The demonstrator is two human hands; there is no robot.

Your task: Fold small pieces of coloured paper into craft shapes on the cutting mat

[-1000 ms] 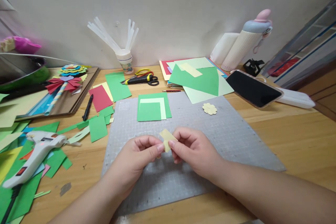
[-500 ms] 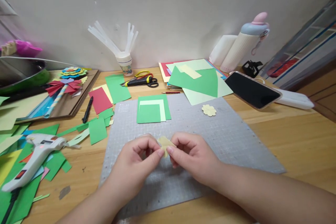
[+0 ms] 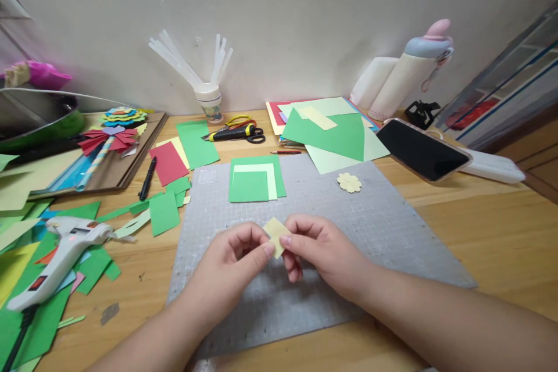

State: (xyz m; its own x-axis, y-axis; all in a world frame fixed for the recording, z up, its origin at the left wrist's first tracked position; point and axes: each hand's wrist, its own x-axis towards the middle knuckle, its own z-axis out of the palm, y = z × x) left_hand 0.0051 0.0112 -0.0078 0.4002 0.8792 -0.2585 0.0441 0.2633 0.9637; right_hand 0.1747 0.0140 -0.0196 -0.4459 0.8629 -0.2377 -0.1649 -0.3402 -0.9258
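Observation:
Above the grey cutting mat, a small pale-yellow piece of paper is pinched between both hands. My left hand grips its lower left edge with thumb and fingers. On the right edge, my right hand holds it, the thumb lying on its face. The paper looks like a small square turned on its corner; whether it is folded I cannot tell. Farther back on the mat lies a pale-yellow scalloped paper flower. Left of it are overlapping green paper squares with a pale-green one between.
A white glue gun rests on green scraps at left. Behind the mat are scissors, a cutter, a pencil and a paper cup of white sticks. A phone and bottle stand at right.
The pale-yellow paper has been turned between my fingers, so its flat, diamond-like face shows more clearly. My right hand's lower fingers have dropped slightly. The view has shifted a little.

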